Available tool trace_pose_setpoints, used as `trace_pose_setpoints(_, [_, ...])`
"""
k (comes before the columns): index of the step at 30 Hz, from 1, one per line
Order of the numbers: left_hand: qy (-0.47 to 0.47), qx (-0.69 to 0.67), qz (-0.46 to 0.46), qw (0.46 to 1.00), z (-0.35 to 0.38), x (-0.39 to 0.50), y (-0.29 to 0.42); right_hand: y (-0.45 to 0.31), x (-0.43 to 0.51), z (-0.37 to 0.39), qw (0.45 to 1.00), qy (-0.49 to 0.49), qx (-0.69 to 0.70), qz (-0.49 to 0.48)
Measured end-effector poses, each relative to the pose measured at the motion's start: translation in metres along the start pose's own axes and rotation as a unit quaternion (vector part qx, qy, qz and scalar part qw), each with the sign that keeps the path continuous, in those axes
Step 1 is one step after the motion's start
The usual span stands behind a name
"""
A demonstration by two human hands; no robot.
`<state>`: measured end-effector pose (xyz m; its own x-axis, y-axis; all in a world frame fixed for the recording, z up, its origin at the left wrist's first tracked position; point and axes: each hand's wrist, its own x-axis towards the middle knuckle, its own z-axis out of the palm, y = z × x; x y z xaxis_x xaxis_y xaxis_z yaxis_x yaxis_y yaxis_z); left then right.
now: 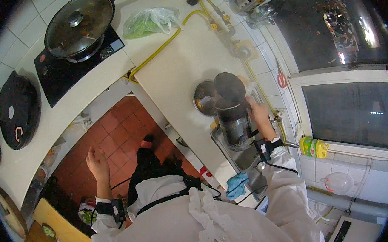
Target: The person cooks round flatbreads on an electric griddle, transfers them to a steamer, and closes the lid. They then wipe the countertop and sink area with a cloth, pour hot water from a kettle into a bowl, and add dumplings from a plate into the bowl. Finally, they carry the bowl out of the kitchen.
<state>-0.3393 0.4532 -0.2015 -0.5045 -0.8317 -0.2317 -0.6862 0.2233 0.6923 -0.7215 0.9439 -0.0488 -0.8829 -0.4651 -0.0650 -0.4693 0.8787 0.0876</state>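
My right hand (260,117) is at the handle side of a dark, transparent cylindrical pitcher (236,127) whose round lid or filter top (229,86) stands raised above its rim. The pitcher is over the near end of the counter and the steel sink (244,159). Finger contact with its handle is partly blurred. Beside it on the counter lies a round metal bowl or lid (205,98). My left hand (98,164) is raised over the tiled floor, fingers apart, holding nothing.
A lidded wok (80,25) stands on a black induction cooker (78,69). A yellow gas hose (163,49) crosses the counter near a plastic bag of greens (150,22). A blue cloth (237,186) lies at the sink edge; a yellow bottle (314,147) stands on the sill.
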Motion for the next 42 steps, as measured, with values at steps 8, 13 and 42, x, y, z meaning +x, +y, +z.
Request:
trace_pose_setpoints(8, [-0.007, -0.025, 0.035, 0.999, 0.001, 0.004, -0.007, 0.006, 0.014, 0.004, 0.976, -0.039, 0.188, 0.101])
trace_pose_setpoints(13, [-0.006, 0.016, 0.026, 1.0, -0.001, 0.004, -0.002, 0.013, 0.021, 0.018, 0.985, -0.026, 0.156, 0.072])
trace_pose_setpoints(42, [-0.031, 0.008, 0.026, 0.999, 0.01, 0.012, 0.011, 0.022, -0.013, -0.015, 0.999, -0.015, -0.04, -0.02])
